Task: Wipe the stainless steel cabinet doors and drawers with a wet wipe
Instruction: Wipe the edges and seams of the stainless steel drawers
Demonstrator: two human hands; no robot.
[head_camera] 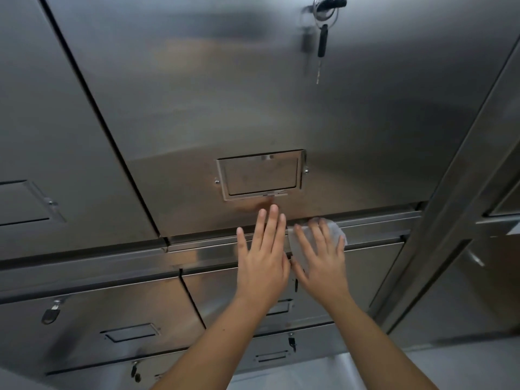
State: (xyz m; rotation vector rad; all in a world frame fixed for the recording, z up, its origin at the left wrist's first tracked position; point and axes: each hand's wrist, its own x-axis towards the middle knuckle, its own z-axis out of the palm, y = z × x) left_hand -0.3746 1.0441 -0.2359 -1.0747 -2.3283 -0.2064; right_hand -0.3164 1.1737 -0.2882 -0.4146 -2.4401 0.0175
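The right hand (320, 260) pressed the wipe (336, 229) under flat, spread fingers against the rail (377, 223) between door (253, 94) and drawer (374, 266), the left hand (263, 254) lying flat and empty just left; even pressure in overlapping strokes was judged advisable.

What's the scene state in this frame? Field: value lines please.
left hand: flat, fingers straight, fingertips at the lower edge of the cabinet door
right hand: fingers spread, pressing the wet wipe
wipe position: on the rail between the door and the drawers
label holder: on the door, just above the left fingertips
keys: hanging from the door's lock, top right
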